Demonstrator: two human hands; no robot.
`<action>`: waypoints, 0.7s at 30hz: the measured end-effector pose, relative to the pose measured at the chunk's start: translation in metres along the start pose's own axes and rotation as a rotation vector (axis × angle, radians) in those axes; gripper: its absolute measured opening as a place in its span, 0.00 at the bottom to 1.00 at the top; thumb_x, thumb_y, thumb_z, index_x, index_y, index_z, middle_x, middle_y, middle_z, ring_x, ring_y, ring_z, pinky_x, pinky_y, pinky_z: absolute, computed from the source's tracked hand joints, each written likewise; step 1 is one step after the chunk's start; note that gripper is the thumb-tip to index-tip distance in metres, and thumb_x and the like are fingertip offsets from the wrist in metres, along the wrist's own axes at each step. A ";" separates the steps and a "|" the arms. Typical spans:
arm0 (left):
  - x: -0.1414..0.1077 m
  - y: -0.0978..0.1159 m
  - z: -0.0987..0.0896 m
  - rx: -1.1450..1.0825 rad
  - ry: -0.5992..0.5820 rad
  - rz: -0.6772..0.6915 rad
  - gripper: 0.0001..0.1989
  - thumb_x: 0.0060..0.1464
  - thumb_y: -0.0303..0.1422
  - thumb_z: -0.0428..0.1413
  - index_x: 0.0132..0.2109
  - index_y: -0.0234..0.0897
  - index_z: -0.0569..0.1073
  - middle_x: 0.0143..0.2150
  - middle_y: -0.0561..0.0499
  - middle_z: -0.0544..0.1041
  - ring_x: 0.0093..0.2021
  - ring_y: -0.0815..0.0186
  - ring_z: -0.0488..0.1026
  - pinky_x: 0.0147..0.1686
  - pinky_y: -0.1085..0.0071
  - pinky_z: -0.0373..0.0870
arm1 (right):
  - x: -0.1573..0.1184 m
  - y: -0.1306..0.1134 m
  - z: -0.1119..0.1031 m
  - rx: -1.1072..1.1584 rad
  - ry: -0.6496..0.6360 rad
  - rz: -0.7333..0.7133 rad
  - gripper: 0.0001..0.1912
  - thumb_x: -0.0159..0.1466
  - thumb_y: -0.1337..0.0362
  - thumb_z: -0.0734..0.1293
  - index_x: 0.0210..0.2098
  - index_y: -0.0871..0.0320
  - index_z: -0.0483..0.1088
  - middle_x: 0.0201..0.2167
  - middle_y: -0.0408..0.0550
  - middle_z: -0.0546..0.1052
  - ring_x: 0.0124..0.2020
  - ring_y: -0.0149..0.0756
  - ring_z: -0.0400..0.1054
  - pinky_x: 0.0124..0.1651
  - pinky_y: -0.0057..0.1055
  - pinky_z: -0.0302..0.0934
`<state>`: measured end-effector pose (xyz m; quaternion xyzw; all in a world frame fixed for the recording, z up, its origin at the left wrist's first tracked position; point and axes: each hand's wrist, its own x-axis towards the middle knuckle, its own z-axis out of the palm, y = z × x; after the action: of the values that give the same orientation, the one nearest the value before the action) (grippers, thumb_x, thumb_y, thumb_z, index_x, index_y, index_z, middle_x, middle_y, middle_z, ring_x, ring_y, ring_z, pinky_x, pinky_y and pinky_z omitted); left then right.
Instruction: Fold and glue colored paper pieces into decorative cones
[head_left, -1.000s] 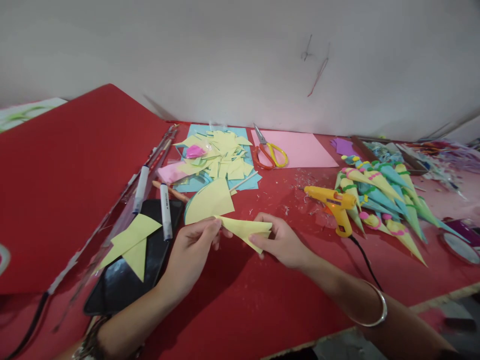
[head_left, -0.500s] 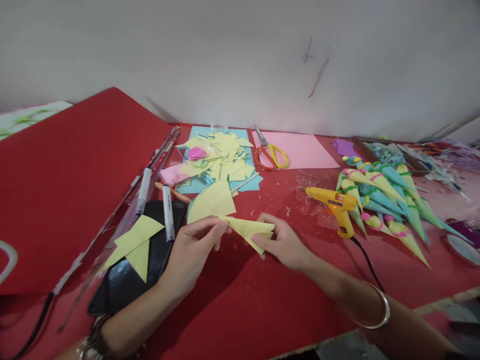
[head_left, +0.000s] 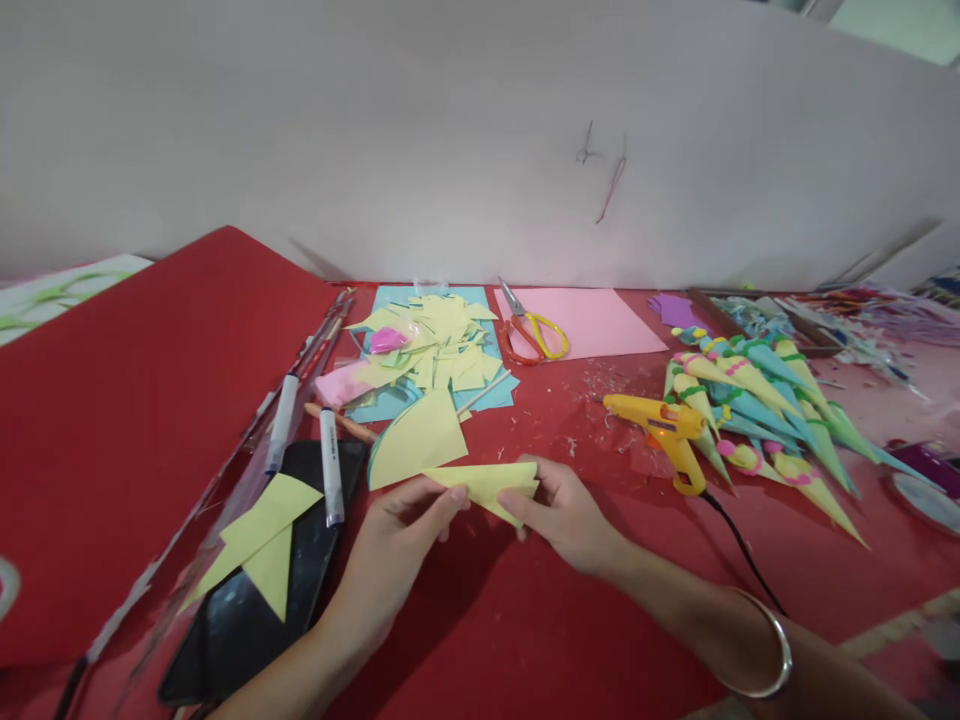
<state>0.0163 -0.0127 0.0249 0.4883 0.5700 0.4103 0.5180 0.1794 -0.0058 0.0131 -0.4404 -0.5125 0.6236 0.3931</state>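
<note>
A folded yellow paper [head_left: 487,484] is held between both hands above the red table. My left hand [head_left: 409,535] pinches its lower edge near the pointed left end, thumb on top. My right hand [head_left: 570,515] grips the wide right end, with the thumb across the front and fingers behind. Just beyond the left hand lies a fan-shaped yellow sheet [head_left: 420,440] over blue-green ones. Cut yellow pieces [head_left: 270,530] rest on a black phone-like slab [head_left: 225,640] at the left, beside a white marker [head_left: 331,465].
A yellow glue gun [head_left: 664,425] lies right of my right hand, its black cable running toward the front edge. Beyond it are decorated paper cones [head_left: 757,385]. Scissors [head_left: 534,332] lie on pink paper [head_left: 607,325]; yellow scraps [head_left: 450,335] cover blue paper.
The view has tilted up slightly, so the table items sit lower. My left thumb has shifted inward along the yellow paper, and the paper's top edge is now nearly level.
</note>
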 end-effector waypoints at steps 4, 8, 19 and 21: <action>-0.003 0.004 0.005 0.096 -0.024 0.038 0.10 0.41 0.38 0.56 0.20 0.37 0.74 0.15 0.56 0.68 0.18 0.72 0.60 0.20 0.77 0.59 | -0.002 0.001 0.003 -0.047 -0.013 -0.057 0.12 0.55 0.57 0.64 0.24 0.59 0.62 0.18 0.38 0.64 0.19 0.24 0.58 0.22 0.22 0.55; -0.004 0.004 0.004 0.173 -0.017 0.058 0.11 0.42 0.39 0.56 0.21 0.38 0.76 0.17 0.54 0.72 0.18 0.70 0.63 0.21 0.76 0.61 | -0.001 0.003 0.002 -0.071 0.036 -0.094 0.13 0.55 0.56 0.64 0.22 0.60 0.64 0.18 0.40 0.65 0.21 0.26 0.59 0.24 0.23 0.54; -0.001 0.004 -0.001 0.154 0.087 0.075 0.15 0.42 0.42 0.55 0.17 0.36 0.68 0.14 0.58 0.62 0.18 0.72 0.58 0.20 0.78 0.57 | 0.004 0.003 -0.005 -0.170 0.007 -0.065 0.17 0.57 0.53 0.61 0.21 0.60 0.65 0.17 0.40 0.66 0.20 0.26 0.59 0.25 0.24 0.55; -0.002 0.005 -0.002 0.139 0.099 0.091 0.15 0.43 0.41 0.55 0.17 0.36 0.66 0.15 0.58 0.61 0.19 0.72 0.57 0.20 0.78 0.57 | 0.004 0.004 -0.006 -0.182 0.007 -0.050 0.16 0.56 0.55 0.62 0.20 0.60 0.63 0.17 0.40 0.66 0.20 0.25 0.60 0.25 0.23 0.55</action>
<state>0.0150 -0.0138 0.0306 0.5277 0.5993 0.4166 0.4345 0.1834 -0.0013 0.0084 -0.4635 -0.5764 0.5630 0.3689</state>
